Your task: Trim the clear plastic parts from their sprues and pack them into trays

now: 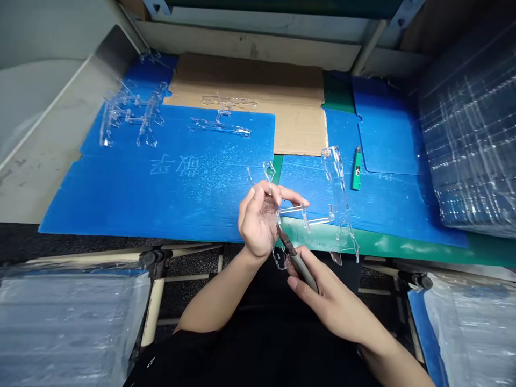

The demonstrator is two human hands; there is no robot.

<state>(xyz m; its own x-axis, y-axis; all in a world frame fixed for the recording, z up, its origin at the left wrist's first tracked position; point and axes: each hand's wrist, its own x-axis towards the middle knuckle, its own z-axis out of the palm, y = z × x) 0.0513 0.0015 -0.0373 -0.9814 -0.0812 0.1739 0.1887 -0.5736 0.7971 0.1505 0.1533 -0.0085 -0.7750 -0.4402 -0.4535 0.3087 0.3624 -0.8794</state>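
My left hand (258, 217) is closed around one end of a clear moulded plastic piece (338, 199), held above the front edge of the bench. The piece has two shaped side parts joined by thin clear runners. My right hand (330, 301) grips a grey-handled cutter (296, 258), whose tip touches the plastic just below my left palm. Both hands sit close together over my lap.
Blue corrugated sheets (161, 177) and brown cardboard (258, 86) cover the bench. Several clear plastic parts (133, 113) lie at the back left, more (220, 126) in the middle. A green utility knife (356, 169) lies right. Wrapped stacks (471, 123) stand right; bagged trays (68, 322) sit low left.
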